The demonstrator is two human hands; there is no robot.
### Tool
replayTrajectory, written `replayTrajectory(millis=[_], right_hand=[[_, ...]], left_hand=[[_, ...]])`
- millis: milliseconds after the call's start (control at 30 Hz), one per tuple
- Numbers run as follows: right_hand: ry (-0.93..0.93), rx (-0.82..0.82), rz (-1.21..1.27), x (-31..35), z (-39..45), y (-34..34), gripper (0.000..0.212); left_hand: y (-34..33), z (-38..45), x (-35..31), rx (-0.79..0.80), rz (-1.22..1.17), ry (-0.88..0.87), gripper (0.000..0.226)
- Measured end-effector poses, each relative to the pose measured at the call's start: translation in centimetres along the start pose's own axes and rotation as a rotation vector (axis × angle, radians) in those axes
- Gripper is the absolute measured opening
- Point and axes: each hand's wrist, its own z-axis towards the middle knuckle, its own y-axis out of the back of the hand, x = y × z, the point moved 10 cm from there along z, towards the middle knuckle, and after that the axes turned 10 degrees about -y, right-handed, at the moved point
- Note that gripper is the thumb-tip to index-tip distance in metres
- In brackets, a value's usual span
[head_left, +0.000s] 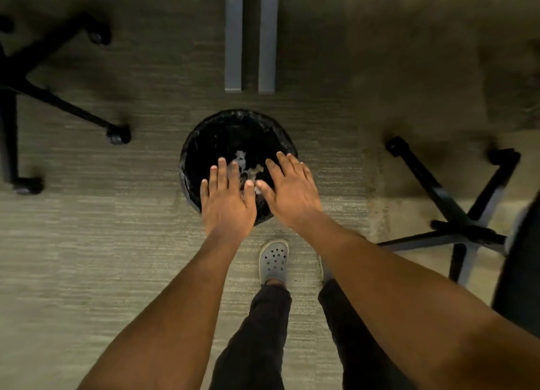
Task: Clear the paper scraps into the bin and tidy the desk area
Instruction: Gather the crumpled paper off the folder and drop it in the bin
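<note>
A round black bin (204, 132) lined with a black bag stands on the carpet straight below me. Several pale paper scraps (244, 163) show inside it, between my hands. My left hand (228, 199) hovers palm down over the bin's near edge, fingers spread and empty. My right hand (292, 188) is beside it, also palm down and spread, holding nothing. Both hands hide the bin's near rim.
Two grey desk legs (250, 38) run along the floor beyond the bin. A black chair base with castors (117, 133) sits at the left, another chair base (461, 214) at the right. My grey clog (274, 261) stands just behind the bin.
</note>
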Motion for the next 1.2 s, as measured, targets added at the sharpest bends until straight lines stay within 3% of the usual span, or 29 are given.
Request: replayTrajectory(millis=[300, 533, 933, 1100, 1200], right_hand=[[-0.049, -0.199, 0.051, -3.4, -9.3, 16.1, 0.055], [-0.29, -0.386, 0.174, -12.5, -17.6, 24.2, 0.054], [-0.748, -0.671, 0.37, -33.1, -30.2, 28.3, 0.055], [-0.991, -0.874, 0.55, -42.7, -36.4, 27.4, 0.057], [-1.07, -0.887, 0.531, -48.4, -38.9, 26.3, 0.058]], left_hand=[[10.8, -3.3, -15.4, -0.016, -0.055, -0.367, 0.058], [14.9, -5.5, -27.6, 0.012, -0.076, -0.635, 0.055], [9.1, -9.2, -48.5, 0.224, 0.052, -1.088, 0.064], [4.4, -10.4, -54.2, 0.363, 0.047, -1.214, 0.075], [2.3, -10.1, -57.5, 0.362, 0.088, -1.31, 0.08]])
